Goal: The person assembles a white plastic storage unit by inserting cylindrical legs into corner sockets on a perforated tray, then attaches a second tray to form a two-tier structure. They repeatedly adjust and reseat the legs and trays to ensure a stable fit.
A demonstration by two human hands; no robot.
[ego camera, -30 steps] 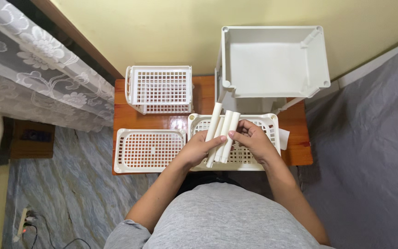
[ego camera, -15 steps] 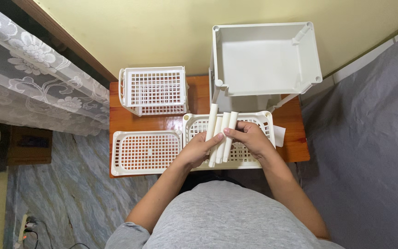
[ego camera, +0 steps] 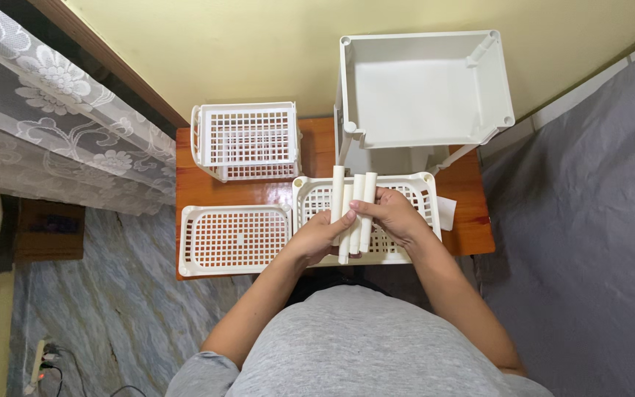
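1. Lace curtain (ego camera: pixel 45 125) is hanging at far left.
2. Flat lattice basket (ego camera: pixel 234 239) and upright basket (ego camera: pixel 245 140) are lying apart on the wooden counter (ego camera: pixel 472 220).
3. Left hand (ego camera: pixel 317 237) is clasping white tubes (ego camera: pixel 353 209) from below.
4. Right hand (ego camera: pixel 395 215) is pinching the same bundle, keeping it gathered above a third basket (ego camera: pixel 420 192).
5. Solid white tray (ego camera: pixel 424 84) is standing raised behind.

No screens or signs are in view. One possible item: a small white paper slip (ego camera: pixel 446 213) lies flat on the wooden table (ego camera: pixel 472 235), just beside the right edge of the white lattice tray (ego camera: pixel 426 192). Whether it is printed cannot be told.
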